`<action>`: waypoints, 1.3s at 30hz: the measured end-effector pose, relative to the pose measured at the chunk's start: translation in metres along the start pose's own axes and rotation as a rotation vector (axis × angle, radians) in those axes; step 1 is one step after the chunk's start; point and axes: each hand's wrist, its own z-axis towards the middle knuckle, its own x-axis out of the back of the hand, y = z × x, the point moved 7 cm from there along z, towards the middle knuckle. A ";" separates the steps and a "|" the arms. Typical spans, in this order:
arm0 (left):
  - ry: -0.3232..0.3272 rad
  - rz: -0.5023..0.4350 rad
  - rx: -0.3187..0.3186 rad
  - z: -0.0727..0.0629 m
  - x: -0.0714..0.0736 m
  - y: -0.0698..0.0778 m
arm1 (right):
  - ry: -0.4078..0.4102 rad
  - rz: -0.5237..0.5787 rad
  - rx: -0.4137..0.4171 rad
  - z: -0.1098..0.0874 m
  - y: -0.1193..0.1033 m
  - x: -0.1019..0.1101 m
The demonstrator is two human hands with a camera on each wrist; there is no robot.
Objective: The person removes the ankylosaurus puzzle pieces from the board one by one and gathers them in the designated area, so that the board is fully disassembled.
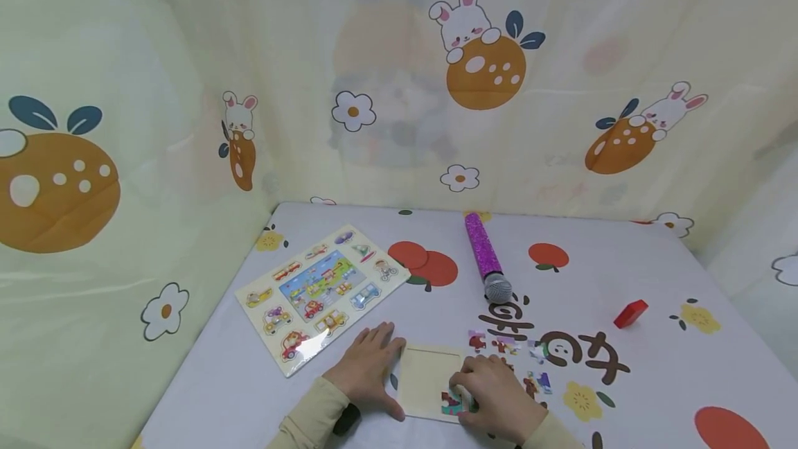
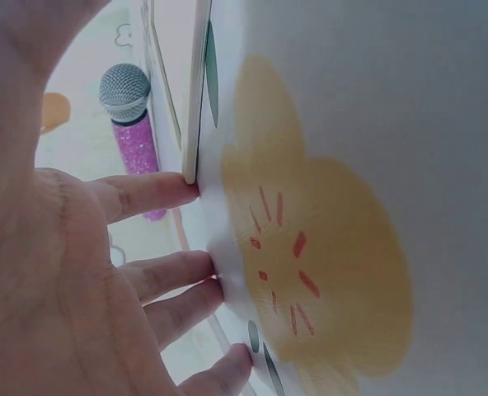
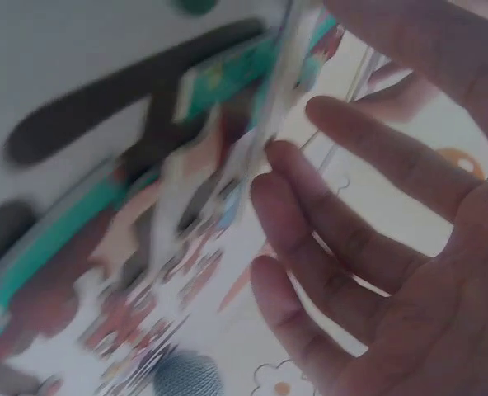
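Observation:
A shallow square wooden puzzle tray (image 1: 427, 380) lies at the near middle of the table, with a teal and dark red puzzle piece (image 1: 451, 403) in its near right corner. My left hand (image 1: 369, 369) spreads its fingers along the left side; in the left wrist view a fingertip touches the tray's edge (image 2: 193, 124). Over the right side my right hand (image 1: 499, 393) rests with its fingers bent a little, close to the piece. The right wrist view is blurred; its fingers (image 3: 368, 223) look loosely extended beside the tray's edge, pinching nothing visible.
Loose puzzle pieces (image 1: 539, 383) lie right of the tray, partly behind my right hand. A vehicle picture board (image 1: 380, 300) is at the left. Farther back lies a purple glitter microphone (image 1: 483, 248); a red block (image 1: 631, 314) stands at the right. Printed curtains (image 1: 399, 89) enclose the table.

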 end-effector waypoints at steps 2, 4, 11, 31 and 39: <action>-0.004 -0.001 0.004 0.000 -0.001 0.000 | -0.026 0.010 -0.021 0.002 -0.003 -0.002; -0.007 0.000 0.011 0.001 -0.001 -0.001 | -0.049 0.023 -0.039 0.004 -0.004 -0.003; -0.014 -0.013 0.017 0.001 -0.001 0.000 | -0.064 -0.007 -0.027 0.008 -0.010 -0.006; -0.012 0.004 0.003 0.002 -0.003 0.000 | -0.100 0.036 -0.063 0.009 -0.007 -0.012; -0.008 -0.008 0.003 0.001 -0.002 -0.001 | -0.100 0.034 -0.070 0.009 -0.008 -0.012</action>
